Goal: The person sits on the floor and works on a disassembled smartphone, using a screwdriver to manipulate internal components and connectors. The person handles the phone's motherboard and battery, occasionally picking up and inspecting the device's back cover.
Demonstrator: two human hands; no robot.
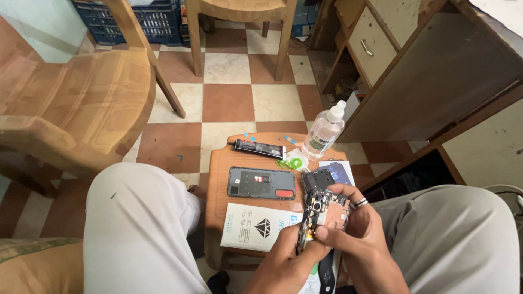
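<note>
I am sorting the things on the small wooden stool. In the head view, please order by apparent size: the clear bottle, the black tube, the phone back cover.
1. Phone back cover, largest.
2. Clear bottle.
3. Black tube, thinnest. It lies farther from the camera than the cover, so this is only how they look.

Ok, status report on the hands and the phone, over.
Left hand and right hand both grip the opened phone. Circuit side up. Nothing in the way.

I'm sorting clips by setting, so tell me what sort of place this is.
Probably a small phone repair spot: an opened smartphone with bare circuit board in hand, a black glue tube and clear plastic liquid bottle on a low wooden stool.
</note>
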